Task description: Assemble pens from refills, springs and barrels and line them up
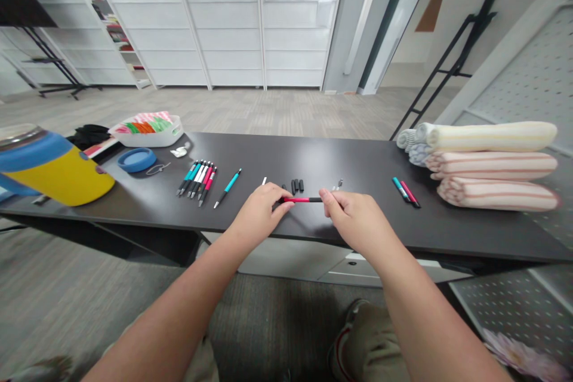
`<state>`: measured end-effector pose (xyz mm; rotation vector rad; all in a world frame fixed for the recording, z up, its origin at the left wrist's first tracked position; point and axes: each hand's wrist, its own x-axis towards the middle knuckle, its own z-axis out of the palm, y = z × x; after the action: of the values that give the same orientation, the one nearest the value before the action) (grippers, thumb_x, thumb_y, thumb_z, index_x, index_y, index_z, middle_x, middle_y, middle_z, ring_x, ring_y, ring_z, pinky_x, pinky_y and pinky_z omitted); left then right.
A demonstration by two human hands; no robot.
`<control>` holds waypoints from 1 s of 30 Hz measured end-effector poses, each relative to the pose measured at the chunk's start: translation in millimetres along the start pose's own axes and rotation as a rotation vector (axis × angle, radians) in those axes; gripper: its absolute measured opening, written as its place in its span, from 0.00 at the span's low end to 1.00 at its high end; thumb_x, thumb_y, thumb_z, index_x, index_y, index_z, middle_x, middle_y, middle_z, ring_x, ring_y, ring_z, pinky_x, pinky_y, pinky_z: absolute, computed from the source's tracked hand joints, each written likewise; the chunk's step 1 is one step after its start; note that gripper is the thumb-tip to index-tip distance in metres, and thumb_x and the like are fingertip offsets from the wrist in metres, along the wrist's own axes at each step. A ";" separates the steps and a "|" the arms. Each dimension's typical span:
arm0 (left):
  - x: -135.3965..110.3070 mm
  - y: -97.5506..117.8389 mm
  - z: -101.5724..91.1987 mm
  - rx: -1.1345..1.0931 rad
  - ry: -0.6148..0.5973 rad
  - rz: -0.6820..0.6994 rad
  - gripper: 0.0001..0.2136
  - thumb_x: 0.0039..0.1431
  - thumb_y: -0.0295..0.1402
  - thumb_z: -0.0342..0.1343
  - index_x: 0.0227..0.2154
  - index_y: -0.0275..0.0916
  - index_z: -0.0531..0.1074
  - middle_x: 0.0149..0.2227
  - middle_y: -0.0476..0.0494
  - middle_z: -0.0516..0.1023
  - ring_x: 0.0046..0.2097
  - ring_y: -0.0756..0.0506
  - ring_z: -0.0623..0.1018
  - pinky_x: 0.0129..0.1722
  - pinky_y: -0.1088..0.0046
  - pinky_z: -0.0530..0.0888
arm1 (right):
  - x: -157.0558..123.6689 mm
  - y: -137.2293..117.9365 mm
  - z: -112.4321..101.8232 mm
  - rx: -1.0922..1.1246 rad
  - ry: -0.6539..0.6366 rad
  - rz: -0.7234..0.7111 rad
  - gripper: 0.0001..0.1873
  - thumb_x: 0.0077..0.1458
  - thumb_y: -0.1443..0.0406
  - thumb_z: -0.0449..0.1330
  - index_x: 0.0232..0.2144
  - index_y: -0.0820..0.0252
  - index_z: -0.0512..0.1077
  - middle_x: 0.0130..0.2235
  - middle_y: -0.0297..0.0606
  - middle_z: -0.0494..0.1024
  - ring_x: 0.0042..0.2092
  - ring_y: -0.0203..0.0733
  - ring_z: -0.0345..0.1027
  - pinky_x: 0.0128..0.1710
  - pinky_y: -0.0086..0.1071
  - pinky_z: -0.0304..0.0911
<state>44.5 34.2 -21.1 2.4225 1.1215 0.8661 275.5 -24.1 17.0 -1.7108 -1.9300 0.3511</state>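
Observation:
A red pen [302, 199] with black ends lies level between my two hands, just over the dark table's front part. My left hand [263, 208] pinches its left end, and my right hand [353, 212] grips the black right end. Behind the pen sit several small black grips [297, 185] on the tabletop. Small clear and grey pieces [338, 184] rest beyond my right fingers. Left of my left hand lies a single blue pen [228, 188], and farther left a row of blue, white and red pens [197, 181].
On the right are a teal pen [400, 189], a red pen [409, 193] and stacked rolled towels [496, 166]. To the left stand a yellow-and-blue bottle [58, 170], a blue lid [136, 160] and a white basket [150, 138] of colourful packets. The table [286, 152] edge runs close in front.

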 end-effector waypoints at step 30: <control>6.7 -24.0 -13.7 -1.313 0.367 -0.536 0.19 0.46 0.34 0.78 0.40 0.33 0.81 0.35 0.44 0.84 0.33 0.53 0.81 0.40 0.78 0.79 | 10.4 -5.8 52.0 0.825 -0.120 0.273 0.37 0.64 0.34 0.49 0.27 0.58 0.73 0.17 0.30 0.66 0.18 0.33 0.55 0.19 0.28 0.50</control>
<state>25.3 55.2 -20.6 0.8785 0.7897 1.2857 241.7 -7.0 -20.5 -1.3794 -1.3109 1.1827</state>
